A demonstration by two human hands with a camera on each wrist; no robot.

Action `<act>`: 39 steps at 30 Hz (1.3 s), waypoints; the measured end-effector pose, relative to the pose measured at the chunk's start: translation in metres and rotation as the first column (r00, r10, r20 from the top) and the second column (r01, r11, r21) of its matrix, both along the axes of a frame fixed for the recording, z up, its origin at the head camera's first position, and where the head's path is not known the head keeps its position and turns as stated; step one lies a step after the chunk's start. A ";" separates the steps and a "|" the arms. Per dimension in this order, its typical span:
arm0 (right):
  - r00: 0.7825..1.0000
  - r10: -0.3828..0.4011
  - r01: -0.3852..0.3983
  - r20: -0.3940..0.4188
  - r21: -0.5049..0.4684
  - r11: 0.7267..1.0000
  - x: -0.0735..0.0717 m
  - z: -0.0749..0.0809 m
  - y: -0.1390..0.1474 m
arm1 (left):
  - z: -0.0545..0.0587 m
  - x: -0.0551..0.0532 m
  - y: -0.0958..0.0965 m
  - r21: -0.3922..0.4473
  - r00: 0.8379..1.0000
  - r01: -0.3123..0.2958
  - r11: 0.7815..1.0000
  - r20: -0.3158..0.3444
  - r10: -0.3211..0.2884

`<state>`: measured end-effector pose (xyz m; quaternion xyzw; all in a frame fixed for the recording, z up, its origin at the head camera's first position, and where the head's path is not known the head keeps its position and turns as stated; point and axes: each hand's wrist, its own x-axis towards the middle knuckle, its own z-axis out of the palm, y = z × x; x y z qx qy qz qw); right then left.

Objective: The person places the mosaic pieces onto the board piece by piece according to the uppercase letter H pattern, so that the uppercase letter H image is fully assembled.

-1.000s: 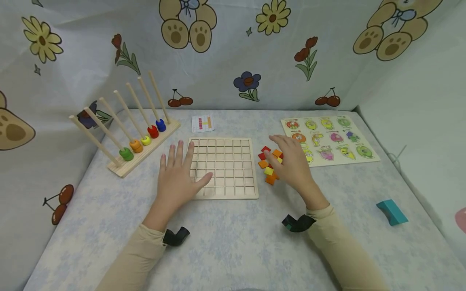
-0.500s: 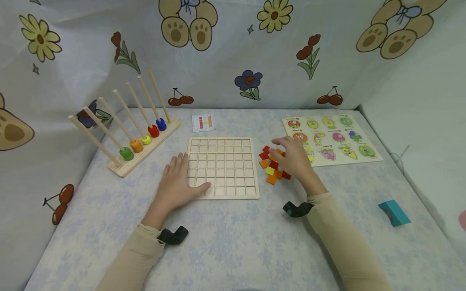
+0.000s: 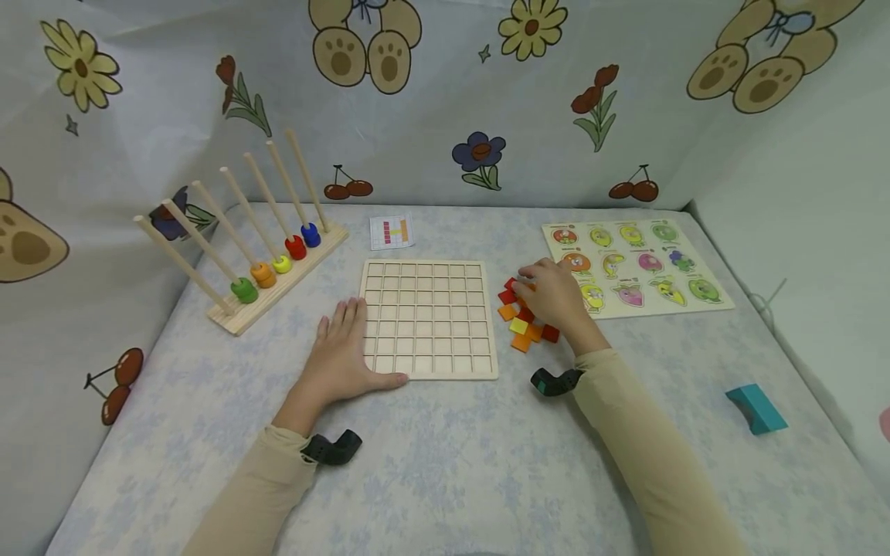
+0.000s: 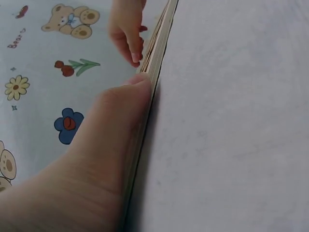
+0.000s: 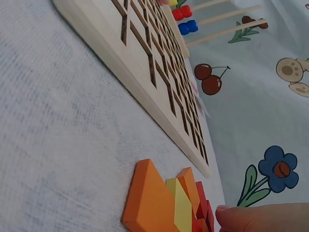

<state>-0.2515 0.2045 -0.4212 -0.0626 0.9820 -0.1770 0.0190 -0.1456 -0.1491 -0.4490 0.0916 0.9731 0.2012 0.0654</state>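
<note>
A wooden grid board (image 3: 431,318) with empty square cells lies in the middle of the table. My left hand (image 3: 345,347) lies flat at its near left corner. The fingers rest on the board's left edge and the thumb (image 4: 126,104) presses along its near edge (image 4: 157,58). A pile of red, orange and yellow square tiles (image 3: 523,328) sits just right of the board. My right hand (image 3: 552,297) is over the far part of the pile, its fingers curled down and pinching an orange tile (image 3: 529,287). The right wrist view shows the orange and yellow tiles (image 5: 159,200) close up beside a fingertip (image 5: 256,217).
A small pattern card (image 3: 392,232) lies behind the board. A wooden rod stand with coloured rings (image 3: 267,266) is at the left and a fruit peg puzzle (image 3: 640,266) at the right. A teal block (image 3: 756,408) lies near the right. Printed cloth walls surround the table.
My left hand slid back off the board's cells to its near left corner. My right hand drew in over the far tiles and its fingers curled down onto them.
</note>
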 end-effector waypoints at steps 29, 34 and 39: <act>0.995 0.002 0.032 0.100 -0.332 0.943 -0.009 0.005 -0.026 | -0.005 0.001 -0.001 -0.035 0.999 -0.010 0.999 -0.032 0.008; 0.993 0.064 -0.022 0.100 -0.371 0.928 -0.012 0.010 -0.053 | -0.006 0.001 -0.001 -0.036 1.000 -0.015 0.999 -0.023 0.014; 0.987 0.132 -0.081 0.096 -0.415 0.906 -0.014 0.011 -0.082 | -0.006 0.001 0.001 -0.045 1.000 -0.016 0.999 -0.011 0.015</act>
